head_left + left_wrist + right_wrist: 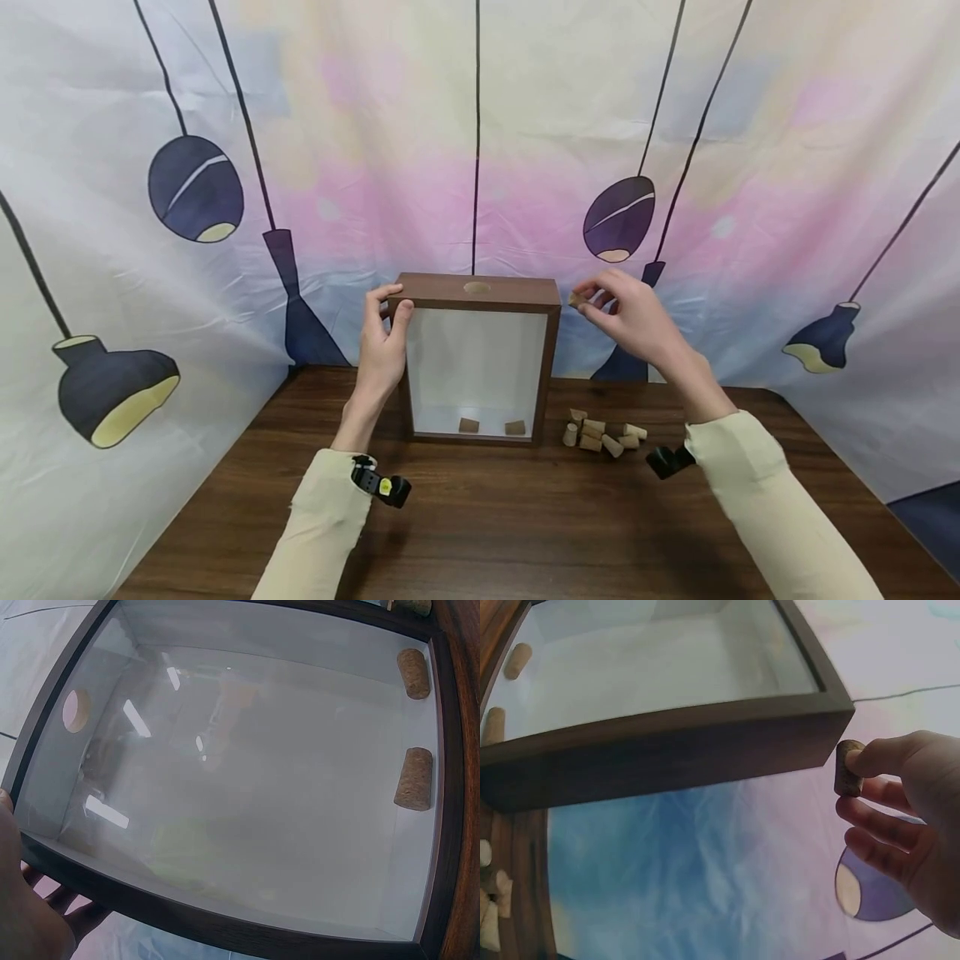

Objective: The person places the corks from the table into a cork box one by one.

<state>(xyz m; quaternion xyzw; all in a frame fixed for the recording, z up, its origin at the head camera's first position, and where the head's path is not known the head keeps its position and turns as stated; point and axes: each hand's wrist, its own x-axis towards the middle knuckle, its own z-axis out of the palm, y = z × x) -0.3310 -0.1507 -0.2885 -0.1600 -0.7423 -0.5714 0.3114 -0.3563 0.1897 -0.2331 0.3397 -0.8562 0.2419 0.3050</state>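
A brown wooden shadow box (pixel 480 292) with a clear front stands upright on the table, a round hole (pixel 477 287) in its top. My left hand (pixel 382 354) grips its upper left corner, thumb on the front edge and fingers round the side. Inside, two corks lie on the bottom: a left cork (pixel 468 426) and a right cork (pixel 514 427). My right hand (pixel 626 312) pinches another cork (pixel 847 768) between thumb and fingers, just beyond the box's upper right corner. In the left wrist view the hole (pixel 76 711) shows through the clear front.
Several loose corks (pixel 591 443) lie in a pile on the dark wood table (pixel 480 517), right of the box. Behind the table hangs a cloth backdrop (pixel 420 150) printed with lamps.
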